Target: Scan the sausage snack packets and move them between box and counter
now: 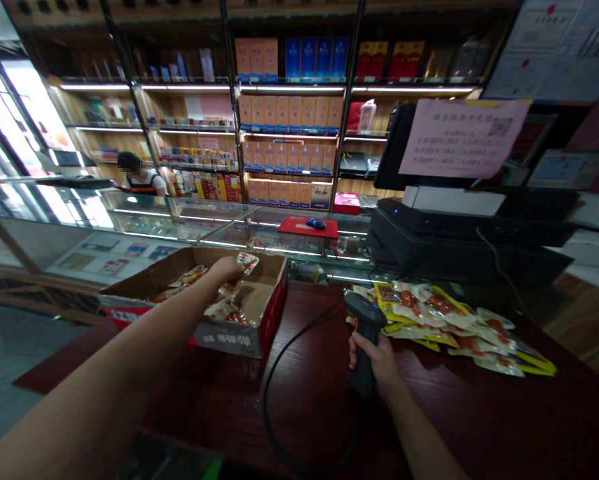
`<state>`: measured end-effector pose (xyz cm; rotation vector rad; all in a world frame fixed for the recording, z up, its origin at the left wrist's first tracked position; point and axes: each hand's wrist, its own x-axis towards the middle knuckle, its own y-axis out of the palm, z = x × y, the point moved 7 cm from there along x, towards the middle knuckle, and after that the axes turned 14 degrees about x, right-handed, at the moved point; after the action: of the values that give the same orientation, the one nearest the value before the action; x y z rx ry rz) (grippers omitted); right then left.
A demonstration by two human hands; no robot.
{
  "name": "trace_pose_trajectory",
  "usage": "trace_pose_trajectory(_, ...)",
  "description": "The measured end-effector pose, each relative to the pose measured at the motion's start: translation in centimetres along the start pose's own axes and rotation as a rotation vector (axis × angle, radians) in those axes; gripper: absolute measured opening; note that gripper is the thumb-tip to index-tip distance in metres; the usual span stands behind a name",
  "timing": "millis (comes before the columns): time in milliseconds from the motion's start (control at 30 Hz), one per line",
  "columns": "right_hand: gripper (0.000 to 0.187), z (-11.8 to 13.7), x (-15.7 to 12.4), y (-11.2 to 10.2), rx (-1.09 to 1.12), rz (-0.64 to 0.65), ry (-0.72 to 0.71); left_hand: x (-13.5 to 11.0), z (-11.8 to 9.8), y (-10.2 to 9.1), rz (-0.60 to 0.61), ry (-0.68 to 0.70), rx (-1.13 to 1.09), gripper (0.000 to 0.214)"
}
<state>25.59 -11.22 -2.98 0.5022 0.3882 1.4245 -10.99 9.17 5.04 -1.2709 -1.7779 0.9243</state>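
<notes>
My left hand point(225, 269) reaches into an open cardboard box point(267, 310) on the dark red counter and is closed on a small snack packet point(248, 261) lifted above the box. More packets lie inside the box point(227, 308). My right hand point(374, 360) grips the handle of a black barcode scanner point(363, 319), whose head points towards a spread of yellow and clear snack packets point(449, 327) on the counter to the right. The scanner's black cable point(279, 373) loops across the counter towards me.
A black till with a screen point(459, 227) and a pink paper notice point(462, 137) stands behind the packets. A glass display counter point(179, 223) holds a red mouse mat and blue mouse point(315, 223). Shelves of boxed goods point(289, 113) fill the back wall. A person point(137, 173) is far left.
</notes>
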Motion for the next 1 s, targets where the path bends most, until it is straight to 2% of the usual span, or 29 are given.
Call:
trace_pose_trajectory(67, 0.04, 0.0, -0.1, 0.1, 0.004, 0.006, 0.003, -0.3, -0.5, -0.7, 0.091, -0.076, -0.127, 0.026)
trace_pose_trajectory(133, 0.04, -0.1, -0.2, 0.3, 0.012, 0.019, 0.012, -1.2, -2.2, -1.4, 0.197, -0.094, -0.459, 0.022)
trace_pose_trajectory(233, 0.041, -0.3, -0.3, 0.6, 0.014, 0.041, 0.031, -4.1, -6.7, -2.9, 0.38, 0.009, -1.03, 0.02)
trace_pose_trajectory(333, 0.041, -0.2, -0.4, 0.8, 0.009, 0.044, 0.027, -8.5, -11.0, -3.6, 0.492, 0.126, -1.309, 0.027)
trace_pose_trajectory(433, 0.042, -0.1, -0.5, 0.8, 0.02, 0.046, 0.022, -13.3, -14.2, -0.7, 0.647, 0.107, -1.336, 0.042)
trace_pose_trajectory(500, 0.043, -0.1, -0.5, 0.7, 0.026, 0.04, 0.018, -16.0, -15.8, 2.6, 0.796, 0.073, -1.417, 0.051)
trace_pose_trajectory(567, 0.044, 0.0, -0.6, 0.6, 0.029, 0.03, 0.013, -17.6, -16.7, 6.3, 0.907, -0.015, -1.533, 0.044)
trace_pose_trajectory(633, 0.045, 0.2, -0.7, 0.6, 0.031, 0.025, 0.01, -18.0, -16.3, 10.0, 0.908, -0.134, -1.582, 0.025)
trace_pose_trajectory(733, 0.045, 0.4, -0.9, 0.8, 0.022, 0.028, 0.016, -17.1, -14.5, 13.8, 0.734, -0.186, -1.545, 0.019)
trace_pose_trajectory(833, 0.043, 0.7, -1.0, 1.1, 0.006, 0.039, 0.011, -16.0, -12.9, 15.5, 0.602, -0.106, -1.425, 0.024)
trace_pose_trajectory(1000, 0.042, 0.7, -1.1, 1.3, -0.03, 0.054, 0.002, -15.3, -12.4, 16.4, 0.551, 0.044, -1.318, 0.044)
